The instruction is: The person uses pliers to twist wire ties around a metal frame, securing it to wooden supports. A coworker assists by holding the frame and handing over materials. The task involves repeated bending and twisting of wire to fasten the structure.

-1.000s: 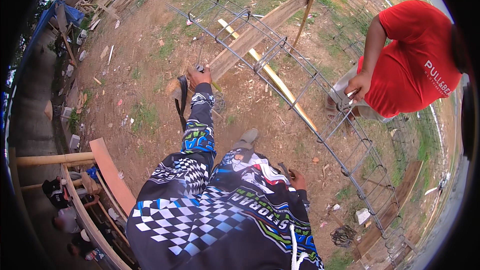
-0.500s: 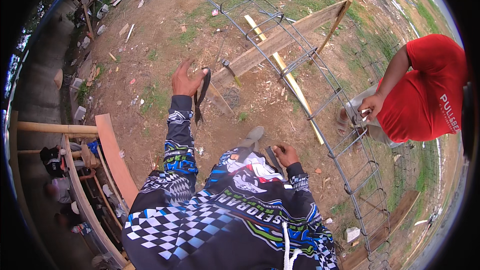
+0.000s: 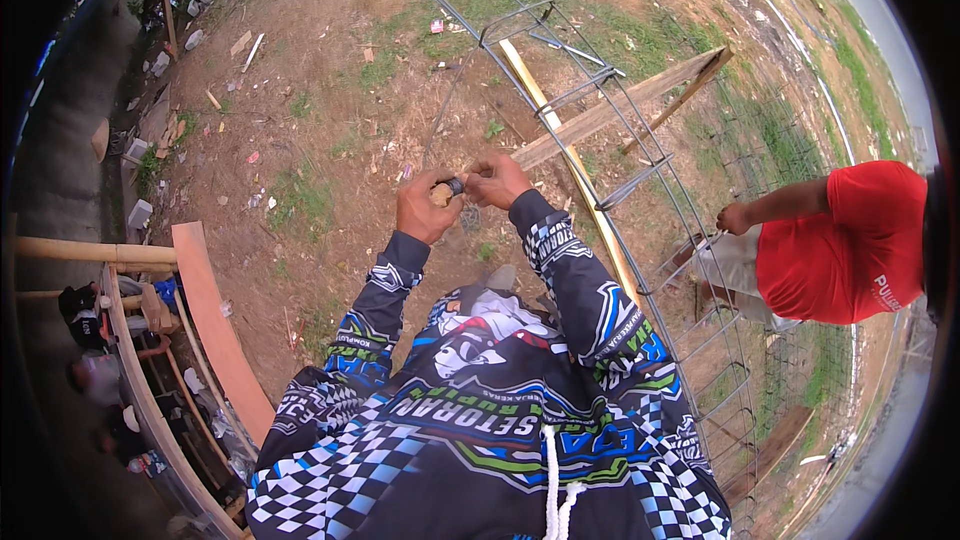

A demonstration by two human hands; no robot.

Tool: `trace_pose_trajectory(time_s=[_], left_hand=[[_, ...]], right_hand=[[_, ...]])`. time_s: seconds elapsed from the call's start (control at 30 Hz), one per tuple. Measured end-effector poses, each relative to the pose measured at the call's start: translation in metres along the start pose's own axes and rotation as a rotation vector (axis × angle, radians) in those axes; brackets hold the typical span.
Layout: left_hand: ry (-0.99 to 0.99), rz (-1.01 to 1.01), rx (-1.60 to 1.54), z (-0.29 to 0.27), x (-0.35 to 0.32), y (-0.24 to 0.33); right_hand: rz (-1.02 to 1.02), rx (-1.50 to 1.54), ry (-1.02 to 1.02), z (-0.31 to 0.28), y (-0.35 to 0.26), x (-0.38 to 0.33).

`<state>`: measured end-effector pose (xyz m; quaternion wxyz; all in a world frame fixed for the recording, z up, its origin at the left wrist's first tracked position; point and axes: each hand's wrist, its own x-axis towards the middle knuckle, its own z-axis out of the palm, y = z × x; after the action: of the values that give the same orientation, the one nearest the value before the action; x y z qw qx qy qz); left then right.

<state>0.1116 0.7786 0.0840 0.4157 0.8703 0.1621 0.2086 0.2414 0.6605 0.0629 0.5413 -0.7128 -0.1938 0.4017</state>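
My left hand [image 3: 428, 211] and my right hand [image 3: 498, 181] meet in front of me, above the near end of a wooden plank [image 3: 640, 102]. Between them is a black strip [image 3: 456, 186], bunched or wrapped small, with fingers of both hands closed on it. Beside it, within my left hand's grip, shows a small tan piece [image 3: 441, 196] whose kind I cannot make out. My hands hide the plank's near end. To the right of my hands a rebar cage [image 3: 548, 110] with square ties runs from far left to near right.
A pale batten [image 3: 600, 225] lies under the cage. On the right a person in a red shirt [image 3: 850, 225] stands by the cage, a hand near the bars. At left are a bamboo pole [image 3: 95, 251] and a reddish board [image 3: 215, 310]. Scraps litter the ground.
My left hand has come down and right with the black strip, which hung loose before. My right hand has risen to meet it. The person's hand has drawn up, away from the cage.
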Motion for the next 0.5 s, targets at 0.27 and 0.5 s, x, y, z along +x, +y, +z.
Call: trace_pose_trajectory(time_s=[0.27,0.5], left_hand=[[0.019,0.058,-0.003,0.001,0.004,-0.004],[0.006,0.014,-0.004,-0.002,0.006,0.003]], right_hand=[[-0.044,-0.158,-0.101,-0.005,0.02,0.027],[0.17,0.477,-0.159,-0.002,0.036,0.037]])
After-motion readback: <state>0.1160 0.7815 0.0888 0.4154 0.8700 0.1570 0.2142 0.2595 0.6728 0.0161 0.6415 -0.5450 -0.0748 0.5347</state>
